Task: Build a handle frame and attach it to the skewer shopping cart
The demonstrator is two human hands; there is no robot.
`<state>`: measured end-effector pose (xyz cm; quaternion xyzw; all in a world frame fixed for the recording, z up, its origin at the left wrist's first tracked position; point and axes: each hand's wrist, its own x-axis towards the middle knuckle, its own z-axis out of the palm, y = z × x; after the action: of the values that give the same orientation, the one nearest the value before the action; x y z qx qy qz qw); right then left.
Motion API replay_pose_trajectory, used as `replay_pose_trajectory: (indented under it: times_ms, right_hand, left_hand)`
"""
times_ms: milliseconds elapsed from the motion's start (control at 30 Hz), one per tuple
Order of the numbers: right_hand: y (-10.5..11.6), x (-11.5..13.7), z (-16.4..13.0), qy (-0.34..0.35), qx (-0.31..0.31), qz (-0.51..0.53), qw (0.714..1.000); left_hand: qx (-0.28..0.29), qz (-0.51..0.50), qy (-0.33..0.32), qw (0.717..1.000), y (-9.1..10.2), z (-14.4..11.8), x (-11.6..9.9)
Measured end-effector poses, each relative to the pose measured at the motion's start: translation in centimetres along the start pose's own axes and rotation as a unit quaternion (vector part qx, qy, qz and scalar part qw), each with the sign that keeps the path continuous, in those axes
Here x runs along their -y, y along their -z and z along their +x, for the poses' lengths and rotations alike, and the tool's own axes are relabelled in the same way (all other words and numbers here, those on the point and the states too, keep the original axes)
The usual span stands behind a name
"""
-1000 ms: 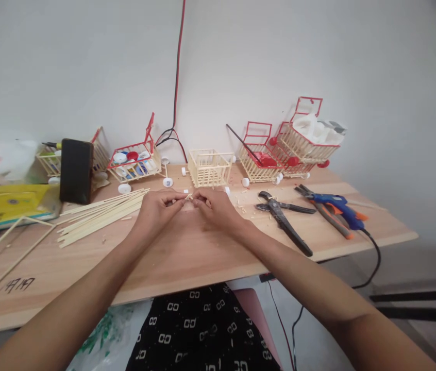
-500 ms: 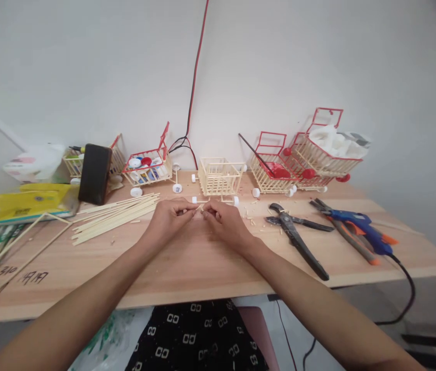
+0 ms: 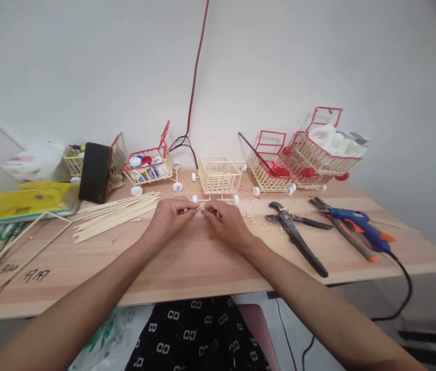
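Observation:
My left hand (image 3: 169, 219) and my right hand (image 3: 225, 221) meet above the middle of the table, both closed in a pinch. Between their fingertips shows a small pale piece of wooden stick (image 3: 201, 207), mostly covered by the fingers. Just behind them stands an unpainted stick-built cart (image 3: 221, 175) on white round wheels. Loose wooden sticks (image 3: 119, 216) lie in a bundle to the left of my left hand. Short cut bits of stick (image 3: 252, 219) are scattered to the right of my right hand.
Black cutters (image 3: 299, 237), grey-orange pliers (image 3: 357, 239) and a blue glue gun (image 3: 361, 224) with a cable lie right. Red-trimmed carts (image 3: 274, 170) line the wall, one holding bottle caps (image 3: 146, 161). A black phone (image 3: 95, 172) and yellow pack (image 3: 34, 201) sit left.
Both hands stay pinched together in nearly the same spot, with only very slight finger movement. The camera view has shifted a little.

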<state>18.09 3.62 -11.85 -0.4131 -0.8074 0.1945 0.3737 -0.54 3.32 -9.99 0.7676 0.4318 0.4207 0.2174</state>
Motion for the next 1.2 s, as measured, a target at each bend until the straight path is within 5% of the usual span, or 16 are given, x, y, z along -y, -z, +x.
replay_pose_trajectory:
  times_ms: [1200]
  right_hand:
    - [-0.07,0.06,-0.14,-0.002,-0.002,0.002,1.000]
  left_hand:
    - [0.001,0.014,-0.007,1.000,0.03,0.04,-0.09]
